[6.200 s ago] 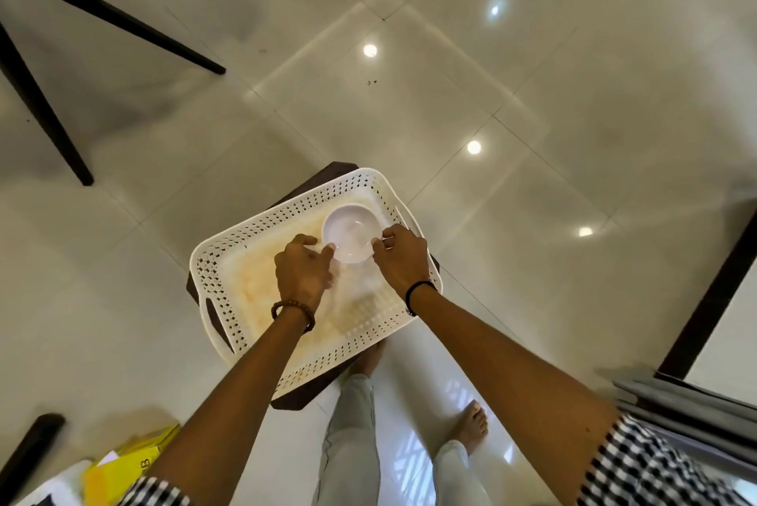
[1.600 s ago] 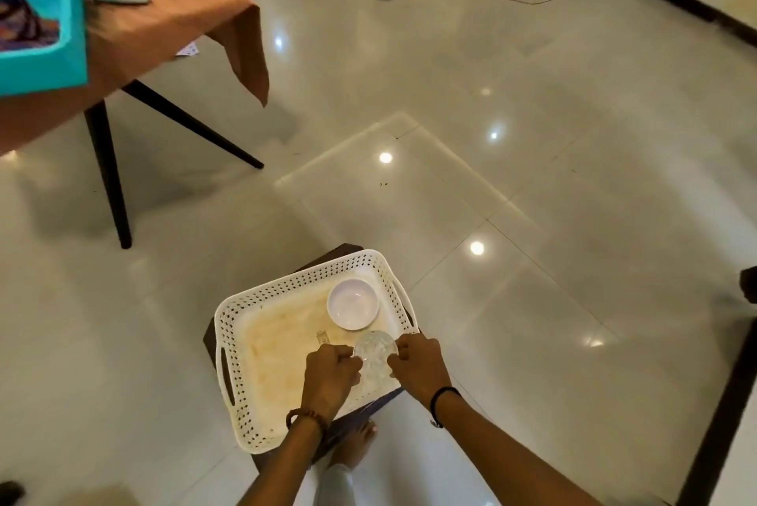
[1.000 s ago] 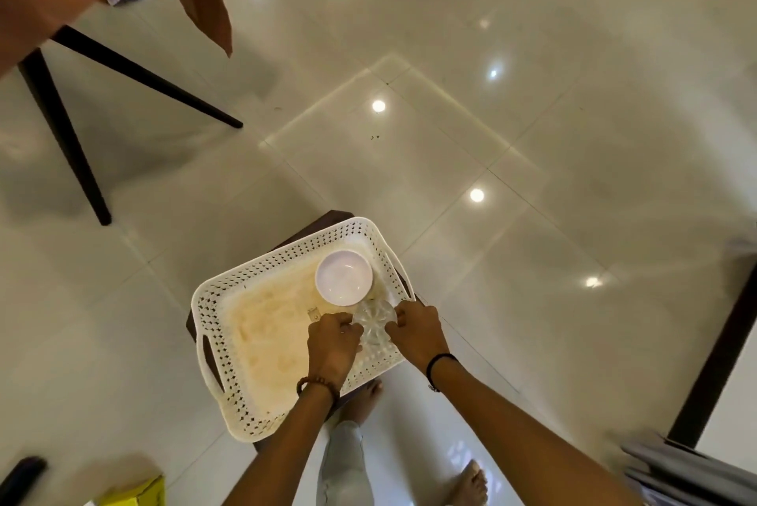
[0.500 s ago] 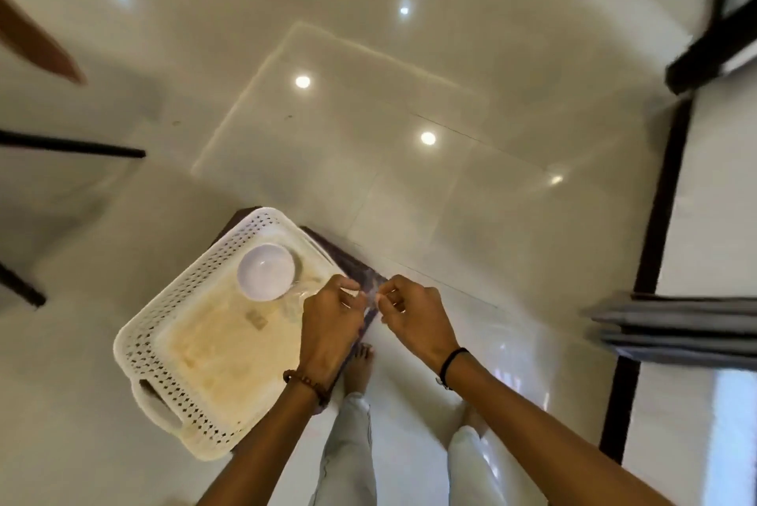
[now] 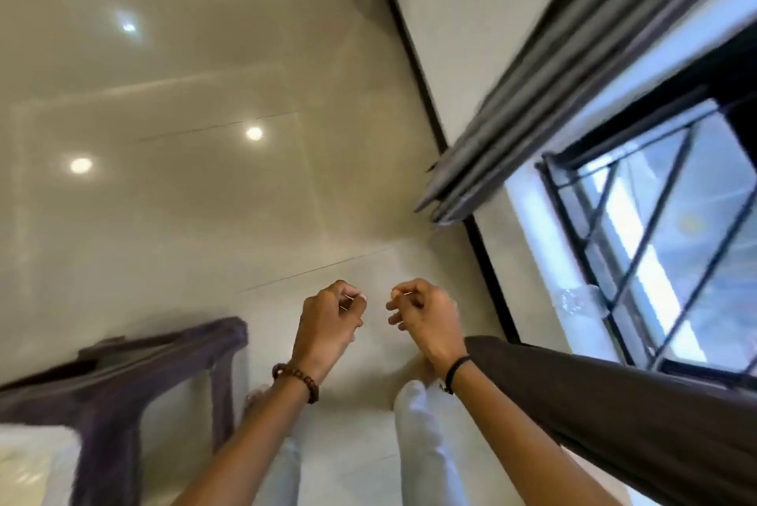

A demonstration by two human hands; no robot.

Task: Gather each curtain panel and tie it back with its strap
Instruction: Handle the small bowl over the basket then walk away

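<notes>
Head view, blurred. Left hand (image 5: 327, 321) and right hand (image 5: 422, 317) sit lower centre, near each other but apart. Both have fingers curled in toward the thumb. There is a faint glint at the tips, and I cannot tell whether either grip pinches anything.

The grey curtain panel (image 5: 532, 96) hangs upper right of both hands, beside the window (image 5: 655, 239). Its long axis runs diagonally from the hem at mid-right up to the top right corner. The right hand is nearer.

I see no strap. A dark fabric (image 5: 614, 403) crosses lower right, just beside the right wrist.

My judgement: gathering not yet begun, and the next reach goes up and right.
</notes>
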